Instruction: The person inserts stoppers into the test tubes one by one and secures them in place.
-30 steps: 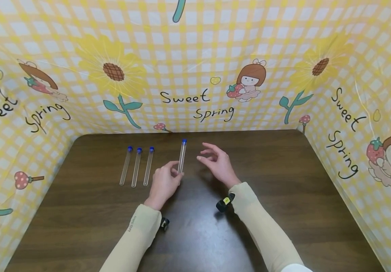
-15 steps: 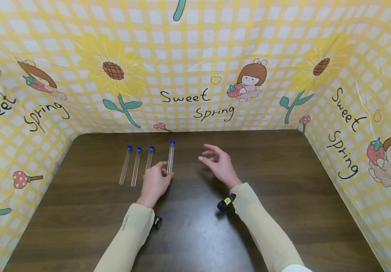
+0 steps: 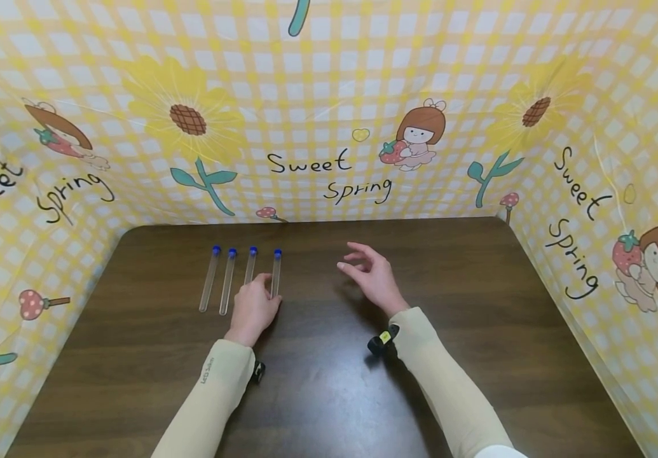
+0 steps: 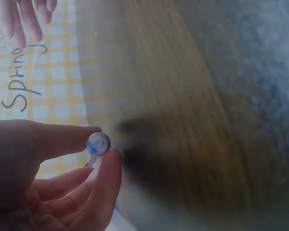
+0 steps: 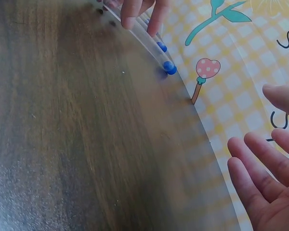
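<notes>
My left hand [image 3: 253,310] pinches a clear test tube [image 3: 276,273] with a blue cap between thumb and fingers. Its capped end points away toward the back of the table. In the left wrist view the rounded bottom of the tube [image 4: 98,144] shows between the fingertips. Left of it, similar capped test tubes lie side by side: one at the far left [image 3: 210,280], one in the middle [image 3: 227,282], and one [image 3: 251,266] whose lower part is hidden by my left hand. My right hand [image 3: 376,280] hovers to the right, fingers relaxed, holding nothing.
The dark wooden table [image 3: 329,381] is bounded at the back and sides by a yellow checked cloth [image 3: 317,95] with printed flowers and lettering. A small black camera [image 3: 382,340] sits on my right wrist.
My left hand has carried the test tube leftward and lowered it beside the other tubes, now covering part of the nearest one. The right hand has barely moved.
</notes>
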A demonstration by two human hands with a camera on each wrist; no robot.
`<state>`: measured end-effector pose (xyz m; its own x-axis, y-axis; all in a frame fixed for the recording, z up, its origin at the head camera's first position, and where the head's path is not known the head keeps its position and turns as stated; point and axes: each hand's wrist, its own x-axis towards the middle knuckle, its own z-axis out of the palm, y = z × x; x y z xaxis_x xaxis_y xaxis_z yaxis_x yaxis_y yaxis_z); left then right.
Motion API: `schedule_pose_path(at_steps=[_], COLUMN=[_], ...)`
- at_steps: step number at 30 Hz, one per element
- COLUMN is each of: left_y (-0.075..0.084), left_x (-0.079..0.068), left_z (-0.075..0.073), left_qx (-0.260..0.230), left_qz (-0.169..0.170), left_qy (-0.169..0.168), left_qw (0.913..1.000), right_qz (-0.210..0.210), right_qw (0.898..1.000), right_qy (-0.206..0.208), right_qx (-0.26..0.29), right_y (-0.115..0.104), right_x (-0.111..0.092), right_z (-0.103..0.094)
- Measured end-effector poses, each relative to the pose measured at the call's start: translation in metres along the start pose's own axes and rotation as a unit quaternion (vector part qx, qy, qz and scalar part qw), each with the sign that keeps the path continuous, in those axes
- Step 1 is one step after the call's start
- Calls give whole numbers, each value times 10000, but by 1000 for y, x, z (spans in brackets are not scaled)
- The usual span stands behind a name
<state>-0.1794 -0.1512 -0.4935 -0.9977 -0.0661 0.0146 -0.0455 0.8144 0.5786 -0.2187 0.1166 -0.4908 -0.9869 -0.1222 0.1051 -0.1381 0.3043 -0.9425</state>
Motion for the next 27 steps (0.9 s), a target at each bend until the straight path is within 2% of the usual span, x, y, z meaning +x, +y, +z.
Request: schedule_pose_path(at_steps=[12, 22, 27], left_y=[-1, 0, 1], left_x=[0, 7, 9], left_z=[-1, -5, -7], left_qx=[320, 612, 686], left_qz=[-75, 228, 189], left_qy=[-103, -90, -171], left_qw=[9994, 9978, 9973], right_qz=[5, -15, -3], right_qw=[9999, 9996, 9995], right_qy=[85, 224, 241], right_qx=[-88, -183, -219], right_y=[-2, -2, -2], right_x=[0, 4, 5], right_z=[-6, -14, -17])
